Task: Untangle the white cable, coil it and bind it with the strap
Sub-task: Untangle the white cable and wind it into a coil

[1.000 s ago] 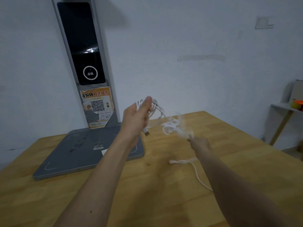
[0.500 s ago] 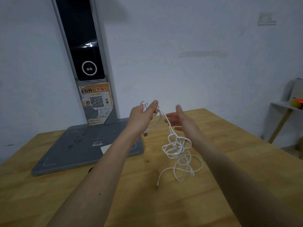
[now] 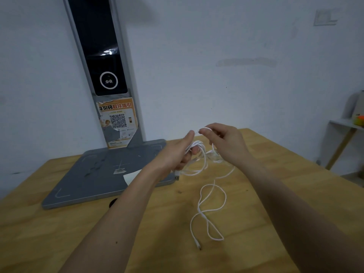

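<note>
Left hand [image 3: 177,152] is raised over the wooden table [image 3: 78,233], fingers curled round a bundle of loops of the white cable [image 3: 211,196], thumb up on top. One plug end hangs below that hand, just at the edge of the grey base plate [image 3: 98,174]. Right hand [image 3: 226,142] sits just beside it at 3 o'clock, thumb and forefinger pinching a strand of the same cable near the left thumb tip; the other fingers are loosely curled.

From the hands the cable drops toward 6 o'clock and lies on the table in loose, crossing loops between the two forearms. Its other plug end rests on the wood at the near end of the run. Some strands between the hands are blurred, so I can't tell how they cross there.

Surroundings: grey base plate at 9 to 10 o'clock of the hands, flat on the table, with a tall post [image 3: 102,56] rising from its far edge against the wall. The post carries a dark panel with a white ring and an orange QR sticker [image 3: 118,121] below it. White paper scrap on the plate is partly hidden by the left forearm. Small shelf [image 3: 342,125] with an orange-green object at 3 o'clock, well apart, off the table. Wall plate [image 3: 325,16] at 1 o'clock, high.
</note>
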